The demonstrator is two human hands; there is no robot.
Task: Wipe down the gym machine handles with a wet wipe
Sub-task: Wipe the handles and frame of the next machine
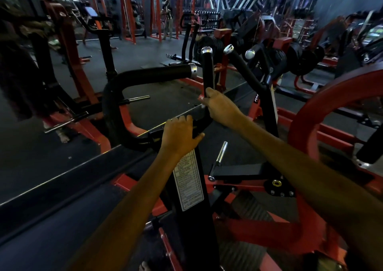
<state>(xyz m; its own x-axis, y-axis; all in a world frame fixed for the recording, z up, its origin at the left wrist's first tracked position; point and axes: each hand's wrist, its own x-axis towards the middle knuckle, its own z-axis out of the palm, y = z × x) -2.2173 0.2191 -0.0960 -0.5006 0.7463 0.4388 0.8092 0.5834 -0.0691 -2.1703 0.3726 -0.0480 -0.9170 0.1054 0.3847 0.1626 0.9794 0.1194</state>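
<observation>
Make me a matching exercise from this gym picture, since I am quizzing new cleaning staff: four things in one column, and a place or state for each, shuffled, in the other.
Things:
1. left hand
2. right hand
3. instruction label
4. upright handle

Places or states:
A. stuck on the black post, just below a wrist
B. rises straight up to a chrome cap
C. grips the black frame at the top of the post
D. holds a bit of white wipe against the base of a grip

Pairs: 1-C, 2-D, 3-A, 4-B
</observation>
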